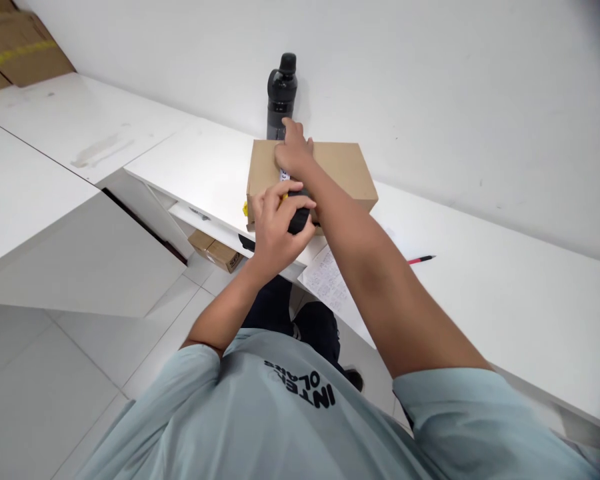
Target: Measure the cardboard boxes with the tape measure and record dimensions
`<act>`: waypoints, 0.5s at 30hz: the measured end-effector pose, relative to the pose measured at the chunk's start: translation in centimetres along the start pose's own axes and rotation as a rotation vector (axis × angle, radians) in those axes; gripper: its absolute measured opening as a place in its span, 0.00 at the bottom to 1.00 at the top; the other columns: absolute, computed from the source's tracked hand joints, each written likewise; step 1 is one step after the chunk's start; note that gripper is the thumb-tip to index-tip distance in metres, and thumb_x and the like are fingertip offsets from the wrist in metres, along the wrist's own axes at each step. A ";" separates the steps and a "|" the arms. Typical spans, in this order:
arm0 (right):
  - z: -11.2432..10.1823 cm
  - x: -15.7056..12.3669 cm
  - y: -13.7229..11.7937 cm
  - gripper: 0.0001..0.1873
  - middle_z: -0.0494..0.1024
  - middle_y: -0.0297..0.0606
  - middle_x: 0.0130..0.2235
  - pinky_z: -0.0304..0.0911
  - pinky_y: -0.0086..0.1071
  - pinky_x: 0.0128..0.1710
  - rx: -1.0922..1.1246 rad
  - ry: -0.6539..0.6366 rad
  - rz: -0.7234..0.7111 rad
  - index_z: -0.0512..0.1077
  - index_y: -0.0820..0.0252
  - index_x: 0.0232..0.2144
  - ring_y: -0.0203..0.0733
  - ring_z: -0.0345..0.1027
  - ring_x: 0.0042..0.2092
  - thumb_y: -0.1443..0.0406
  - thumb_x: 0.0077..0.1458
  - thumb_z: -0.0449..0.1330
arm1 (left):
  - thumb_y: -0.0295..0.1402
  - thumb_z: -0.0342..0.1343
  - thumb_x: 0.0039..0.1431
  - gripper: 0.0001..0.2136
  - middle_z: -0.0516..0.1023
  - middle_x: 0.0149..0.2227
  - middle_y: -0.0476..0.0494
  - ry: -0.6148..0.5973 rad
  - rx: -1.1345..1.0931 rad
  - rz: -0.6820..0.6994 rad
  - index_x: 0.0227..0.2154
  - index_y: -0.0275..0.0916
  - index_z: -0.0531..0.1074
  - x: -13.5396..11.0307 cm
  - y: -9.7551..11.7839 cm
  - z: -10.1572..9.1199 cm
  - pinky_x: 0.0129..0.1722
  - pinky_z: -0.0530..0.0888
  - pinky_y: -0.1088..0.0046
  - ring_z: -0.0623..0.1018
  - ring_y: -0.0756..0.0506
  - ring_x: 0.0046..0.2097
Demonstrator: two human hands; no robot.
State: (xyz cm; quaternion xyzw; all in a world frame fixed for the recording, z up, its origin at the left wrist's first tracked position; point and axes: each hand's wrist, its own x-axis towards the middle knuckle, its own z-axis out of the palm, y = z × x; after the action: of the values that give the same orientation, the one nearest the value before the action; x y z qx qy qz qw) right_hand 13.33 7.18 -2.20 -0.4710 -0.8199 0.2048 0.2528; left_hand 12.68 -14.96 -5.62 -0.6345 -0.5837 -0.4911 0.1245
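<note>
A closed brown cardboard box (347, 173) lies on the white desk (505, 293) near the wall. My left hand (275, 223) is wrapped round a black tool with a yellow part (299, 215) at the box's near edge. A strip of white tape (283, 175) runs along the box's top seam. My right hand (294, 150) lies on the box top with fingers pressed down at the seam's far end. My forearm hides the middle of the box.
A black water bottle (281, 93) stands against the wall behind the box. A printed sheet (327, 280) and a red pen (420, 259) lie on the desk. Small cardboard boxes (215, 250) sit under the desk, folded cartons (15, 47) at the far left.
</note>
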 end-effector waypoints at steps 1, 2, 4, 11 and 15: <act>0.0 -0.1 0.0 0.38 0.54 0.45 0.76 0.33 0.64 0.77 -0.003 0.017 -0.003 0.48 0.56 0.74 0.55 0.50 0.76 0.66 0.63 0.48 | 0.29 0.61 0.62 0.08 0.77 0.58 0.40 0.015 -0.002 0.001 0.43 0.46 0.76 -0.3 -0.3 0.2 0.64 0.64 0.50 0.75 0.37 0.60; 0.0 -0.3 -0.1 0.38 0.53 0.44 0.76 0.35 0.63 0.77 0.003 0.038 -0.013 0.47 0.53 0.75 0.54 0.48 0.77 0.63 0.65 0.47 | 0.29 0.61 0.61 0.08 0.77 0.57 0.40 0.035 0.001 0.001 0.42 0.46 0.76 -0.5 -0.5 0.4 0.64 0.65 0.50 0.76 0.37 0.60; -0.1 -0.7 -0.5 0.39 0.49 0.43 0.78 0.38 0.62 0.77 0.038 0.094 -0.038 0.43 0.49 0.76 0.54 0.41 0.79 0.56 0.67 0.47 | 0.28 0.61 0.60 0.07 0.78 0.55 0.40 0.109 0.036 0.028 0.41 0.45 0.75 -1.1 -1.0 0.7 0.61 0.67 0.50 0.76 0.38 0.58; -4.6 -4.5 -2.9 0.49 0.49 0.45 0.78 0.53 0.58 0.74 0.344 0.217 -0.055 0.30 0.46 0.78 0.55 0.48 0.77 0.49 0.67 0.53 | 0.26 0.67 0.56 0.09 0.79 0.41 0.45 0.377 0.051 0.514 0.32 0.47 0.74 -1.5 -1.2 1.7 0.56 0.77 0.55 0.75 0.41 0.49; -10.2 -12.2 -0.8 0.46 0.55 0.33 0.77 0.65 0.64 0.66 0.507 0.343 -0.057 0.38 0.27 0.76 0.58 0.55 0.75 0.44 0.64 0.57 | 0.30 0.73 0.54 0.11 0.81 0.41 0.51 0.273 -0.088 0.759 0.34 0.52 0.77 -2.0 -0.2 2.7 0.60 0.76 0.60 0.73 0.44 0.48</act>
State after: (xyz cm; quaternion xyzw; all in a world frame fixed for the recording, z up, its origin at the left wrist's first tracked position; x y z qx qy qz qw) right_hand 24.20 -2.87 3.56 -0.3975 -0.7010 0.3132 0.5025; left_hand 14.15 -14.17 -8.52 -0.7386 -0.2645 -0.5145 0.3462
